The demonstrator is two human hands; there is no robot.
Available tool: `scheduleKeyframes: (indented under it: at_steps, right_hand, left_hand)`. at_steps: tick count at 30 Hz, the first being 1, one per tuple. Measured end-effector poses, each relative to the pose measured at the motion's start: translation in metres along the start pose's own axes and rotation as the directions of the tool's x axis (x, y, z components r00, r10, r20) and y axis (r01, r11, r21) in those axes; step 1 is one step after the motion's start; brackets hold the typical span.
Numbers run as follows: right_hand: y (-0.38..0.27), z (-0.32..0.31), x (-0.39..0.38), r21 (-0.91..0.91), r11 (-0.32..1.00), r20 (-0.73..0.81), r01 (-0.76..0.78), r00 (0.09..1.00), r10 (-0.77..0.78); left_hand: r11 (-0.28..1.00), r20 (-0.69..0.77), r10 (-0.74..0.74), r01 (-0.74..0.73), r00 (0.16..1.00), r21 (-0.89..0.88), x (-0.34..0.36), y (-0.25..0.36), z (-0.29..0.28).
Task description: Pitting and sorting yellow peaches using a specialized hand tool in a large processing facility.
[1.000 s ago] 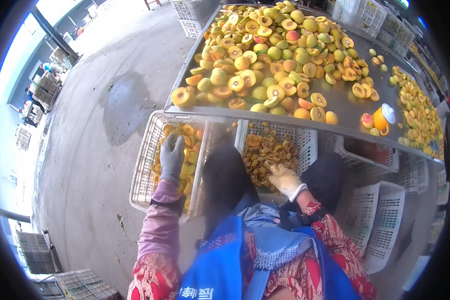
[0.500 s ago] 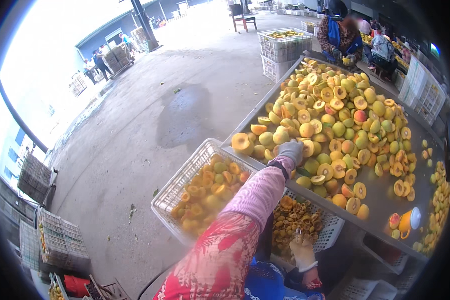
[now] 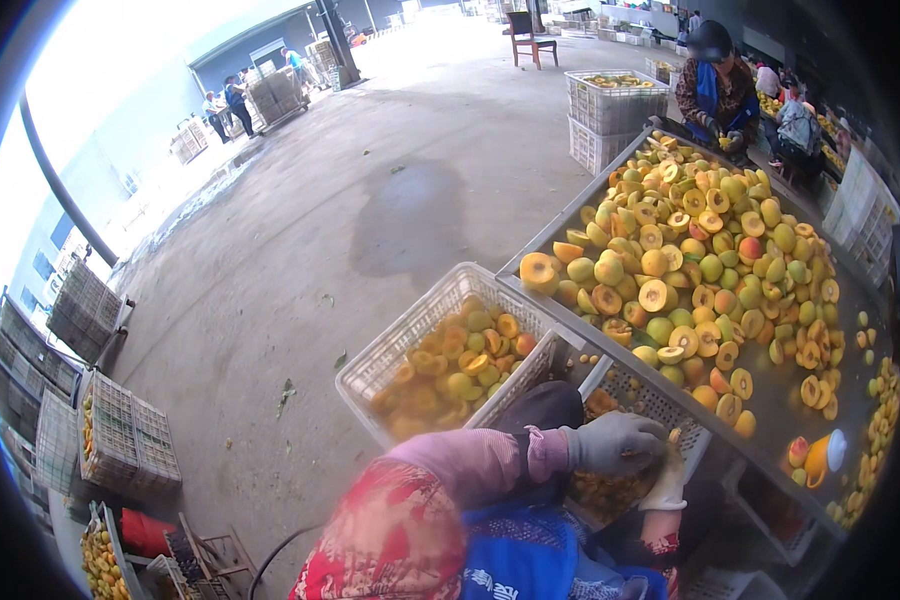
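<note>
My left hand (image 3: 620, 443), in a grey glove, is closed with its fingers bent down; what it holds is hidden beneath them. Right against it is my right hand (image 3: 667, 485), in a pale glove, its fingers curled and partly covered by the left. The small metal-tipped tool seen in it earlier is hidden now. Both hands are above a white basket (image 3: 690, 425) of brownish pits and scraps. Beside it, a larger white crate (image 3: 365, 395) holds yellow peach halves (image 3: 470, 355). A metal table (image 3: 580, 330) bears a heap of halved peaches (image 3: 705, 260).
An orange mug (image 3: 818, 460) with a white-and-blue top stands at the table's near right. Across the table sits a co-worker (image 3: 715, 95), hands at some fruit. Stacked crates (image 3: 610, 110) stand beyond the far left corner. More crates (image 3: 125, 430) are at the left.
My left hand has drawn back from the peach heap, down to my right hand over the pit basket. The right hand has shifted slightly up and right. The whole view has swung left.
</note>
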State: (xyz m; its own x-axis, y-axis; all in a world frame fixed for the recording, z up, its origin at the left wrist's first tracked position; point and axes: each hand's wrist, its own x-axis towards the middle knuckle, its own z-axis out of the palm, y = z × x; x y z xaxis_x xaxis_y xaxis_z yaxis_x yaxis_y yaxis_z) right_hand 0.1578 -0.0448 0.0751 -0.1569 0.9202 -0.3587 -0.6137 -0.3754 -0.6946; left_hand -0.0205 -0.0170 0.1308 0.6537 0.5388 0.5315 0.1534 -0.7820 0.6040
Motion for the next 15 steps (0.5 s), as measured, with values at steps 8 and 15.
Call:
scheduleKeyframes:
  at_steps: [8, 15]
  right_hand:
    - [0.018, 0.040, 0.006, -0.962, 0.216, 0.036, 0.169, 0.858, -0.512]
    - [0.025, 0.014, 0.011, -0.772, 0.601, -0.159, 0.208, 0.852, -0.499]
  left_hand:
    - [-0.155, 0.273, -0.831, 0.268, 0.486, -0.951, -0.024, -0.036, 0.059]
    - [-0.038, 0.161, -0.894, 0.288, 0.418, -0.957, -0.037, -0.072, 0.073]
